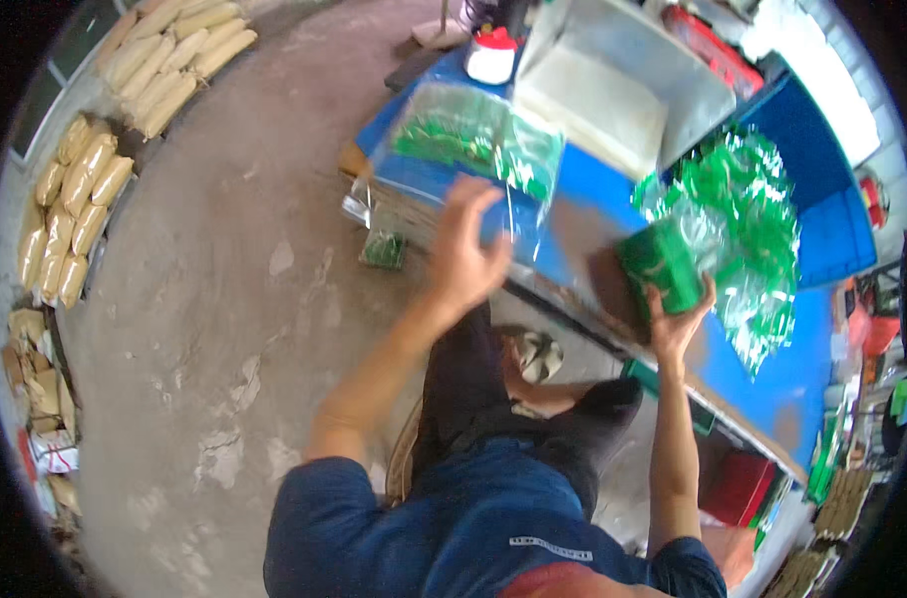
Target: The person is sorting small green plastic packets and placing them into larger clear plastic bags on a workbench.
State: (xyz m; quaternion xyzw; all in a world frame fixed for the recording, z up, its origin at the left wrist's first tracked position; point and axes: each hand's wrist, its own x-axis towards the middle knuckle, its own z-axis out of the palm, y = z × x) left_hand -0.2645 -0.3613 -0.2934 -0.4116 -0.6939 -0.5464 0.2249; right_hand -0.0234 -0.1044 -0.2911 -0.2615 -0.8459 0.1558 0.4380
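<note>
My right hand grips the near side of a green block-shaped bundle above the blue tabletop. Clear plastic shows at the bundle's right side, but I cannot tell if it wraps it. My left hand is over the table's front edge, thumb and fingers apart, slightly blurred. Just beyond it lies a stack of clear plastic bags with green print. To the right of the bundle spreads a heap of shiny clear and green bags.
A blue bin stands behind the heap, beside a metal tray. A white tub with a red lid is at the far left corner. Filled tan sacks line the floor's left side. A small green packet is below the table edge.
</note>
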